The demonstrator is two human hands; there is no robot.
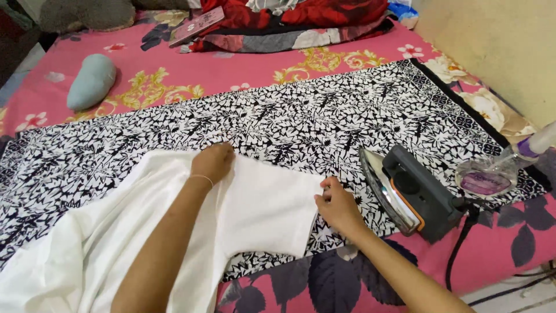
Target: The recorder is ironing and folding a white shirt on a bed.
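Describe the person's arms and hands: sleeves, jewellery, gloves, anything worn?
Both forearms are bare, no sleeves in view. The left hand has a thin pale bracelet at the wrist. The right hand wears nothing visible: no glove or watch. No rings seen on the fingers.

a cloth (324,122) lies spread across the bed (231,72). on the cloth's near left part lies a garment (260,211). the left hand (213,162) rests on the garment's far edge; the right hand (339,208) touches its right edge. right of the right hand an iron (408,191) stands on the cloth, its cord (457,249) running toward the near edge. right of the iron lies a bottle (504,168). behind the cloth, at far left, lies a pillow (91,81); at far middle, a pile of clothes (289,23).
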